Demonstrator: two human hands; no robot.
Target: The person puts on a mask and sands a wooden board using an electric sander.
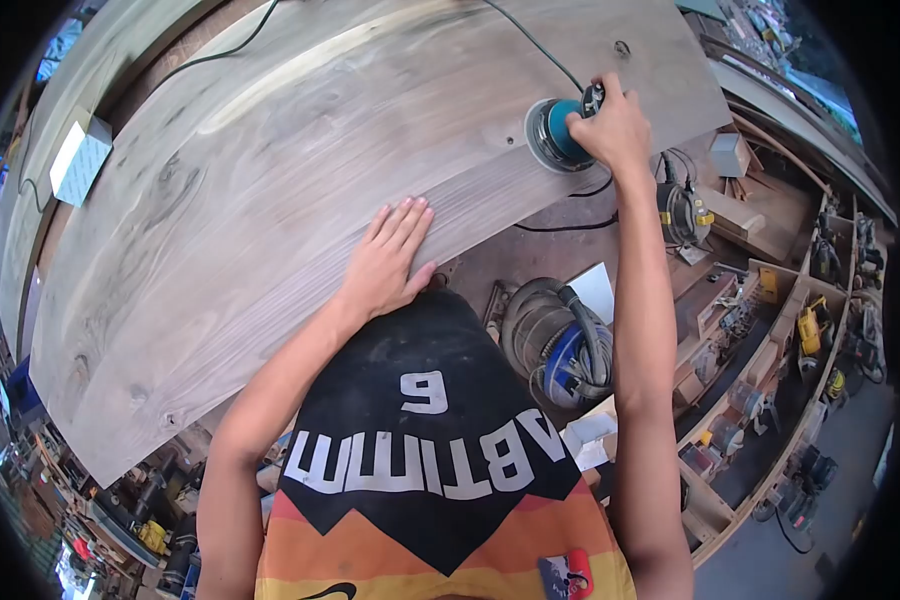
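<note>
A large wooden slab [270, 200] with pale grain, knots and an angled right end stretches across the view in front of me. My right hand [615, 125] grips a teal and black orbital sander [562, 132], whose round pad rests on the slab near its right end. From the sander's top a dark cord [535, 42] runs up and away over the wood. Flat on the slab near its front edge lies my left hand [390, 255], fingers stretched out, thumb slightly apart, holding nothing.
Below the slab's front edge stand a blue and grey vacuum with a coiled hose [575, 360] and a yellow-and-grey machine [682, 215]. Wooden shelving [760, 400] with tools curves along the right. A white box [80, 160] sits at the slab's far left.
</note>
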